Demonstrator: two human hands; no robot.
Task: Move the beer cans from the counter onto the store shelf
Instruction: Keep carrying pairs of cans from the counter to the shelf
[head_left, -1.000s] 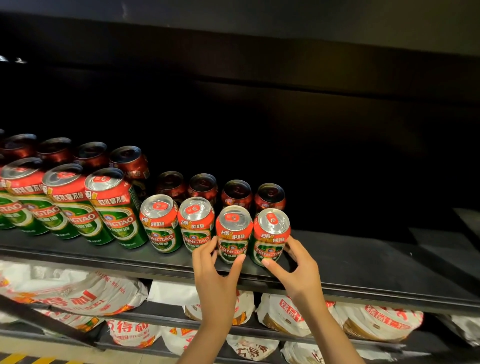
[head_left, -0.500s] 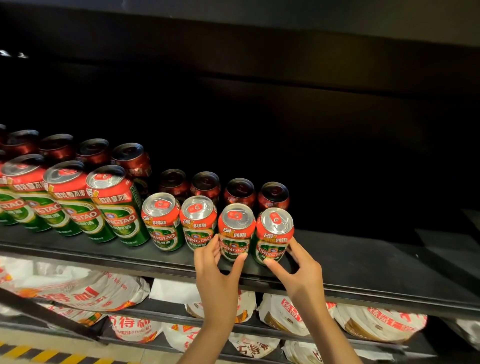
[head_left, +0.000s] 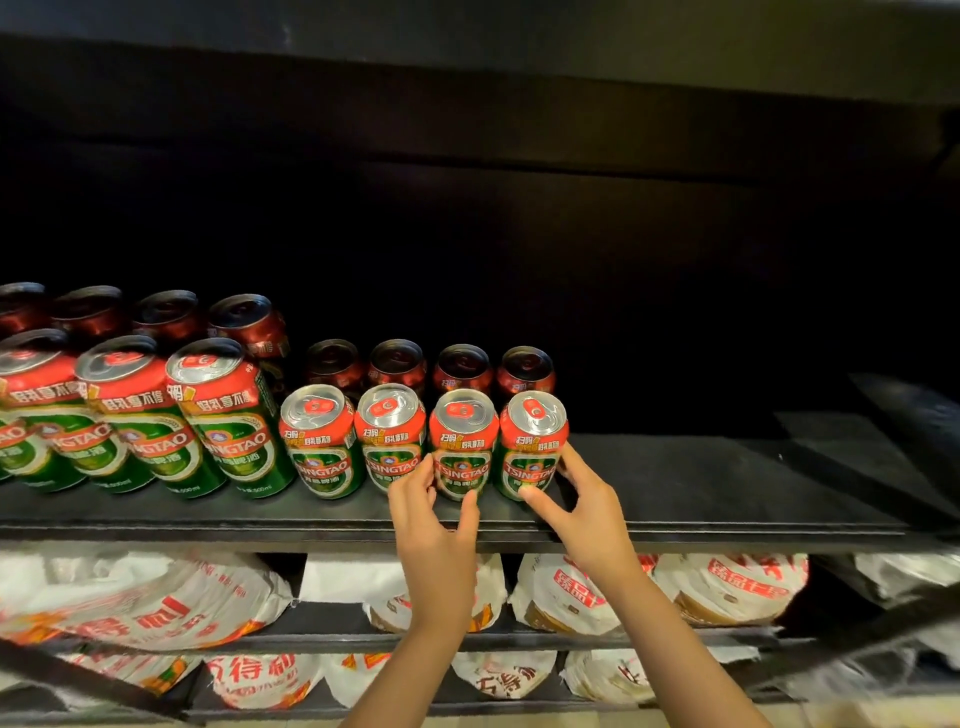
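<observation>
Setting: dark store shelf (head_left: 727, 499), black back wall; upper board overhead. Below the shelf, racks of white bags with red print (head_left: 727, 587).
Left hand (head_left: 434, 525): forearm rises from the bottom edge, palm away from the camera. Grip pinches the third short can (head_left: 462, 441) low on its body, fingers (head_left: 415, 480) on its left side, thumb on its lower right front.
Right hand (head_left: 587, 512): forearm comes up from lower right, wrist bent inward. Grip pinches the end can (head_left: 531, 444), thumb on the lower front, fingers curled round its right side.
Task cans: both held cans stand upright on the shelf near its front edge, touching each other side by side.
Left of the left grip: two more short green-and-red cans (head_left: 353, 441), upright in the same row, then three taller cans (head_left: 156, 415) of the same label, the leftmost cut off by the frame edge.
Behind the grips: a back row of cans (head_left: 431, 366) in shadow; they read dark red, labels mostly unreadable.
Hidden: the lower fronts of both held cans are covered by the fingers and thumbs; whether their bases sit fully flat cannot be told.
Hard to make out: the far right of the shelf is dark; bag print is blurred at the frame's edges.
</observation>
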